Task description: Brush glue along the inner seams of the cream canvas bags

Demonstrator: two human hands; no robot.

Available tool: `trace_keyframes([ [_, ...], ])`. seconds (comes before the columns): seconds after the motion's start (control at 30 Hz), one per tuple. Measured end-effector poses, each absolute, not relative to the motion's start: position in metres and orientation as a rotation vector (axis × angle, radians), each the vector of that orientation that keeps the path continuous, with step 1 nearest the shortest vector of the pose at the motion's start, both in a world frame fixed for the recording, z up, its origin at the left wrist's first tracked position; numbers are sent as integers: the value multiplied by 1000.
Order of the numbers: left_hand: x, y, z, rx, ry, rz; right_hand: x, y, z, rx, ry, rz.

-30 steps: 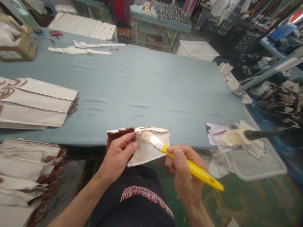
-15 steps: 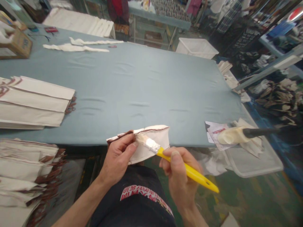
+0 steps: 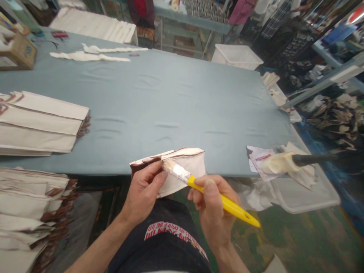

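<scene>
My left hand (image 3: 143,189) pinches a folded cream cloth piece with brown trim (image 3: 187,163) at the near edge of the blue-grey table (image 3: 170,102). My right hand (image 3: 212,206) grips a yellow-handled brush (image 3: 224,204). Its glue-whitened bristles rest on the cloth just beside my left thumb. Both hands hover above my lap, in front of the table edge.
Stacks of cream pieces with brown cords lie on the table's left (image 3: 40,123) and lower left (image 3: 28,212). A glue-coated tool with a black handle (image 3: 287,161) rests over a clear plastic tray (image 3: 301,193) at right. White strips (image 3: 88,57), a cardboard box (image 3: 18,53) and a white bin (image 3: 237,57) sit farther off.
The brush has slid a little left along the cloth, toward my left thumb. The cloth's top edge has tipped up slightly.
</scene>
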State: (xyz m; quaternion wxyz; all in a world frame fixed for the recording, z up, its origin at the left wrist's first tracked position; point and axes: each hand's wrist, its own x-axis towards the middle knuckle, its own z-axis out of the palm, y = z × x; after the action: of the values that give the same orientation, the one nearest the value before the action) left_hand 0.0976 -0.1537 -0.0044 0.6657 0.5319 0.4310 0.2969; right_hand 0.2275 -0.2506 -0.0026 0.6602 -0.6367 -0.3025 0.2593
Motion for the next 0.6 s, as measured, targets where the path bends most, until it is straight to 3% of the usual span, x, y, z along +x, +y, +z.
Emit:
trace_keyframes([
  [0.33,106,-152,-15,1207,985,668,214,-241,-5,-1414,-819,604],
  [0.53,97,-142,-12,964,806,574,255,-226,-18,-1602,-1040,-23],
  [0.6,93,-136,-9,881,766,515,274,-216,-29,-1672,-1159,-68],
])
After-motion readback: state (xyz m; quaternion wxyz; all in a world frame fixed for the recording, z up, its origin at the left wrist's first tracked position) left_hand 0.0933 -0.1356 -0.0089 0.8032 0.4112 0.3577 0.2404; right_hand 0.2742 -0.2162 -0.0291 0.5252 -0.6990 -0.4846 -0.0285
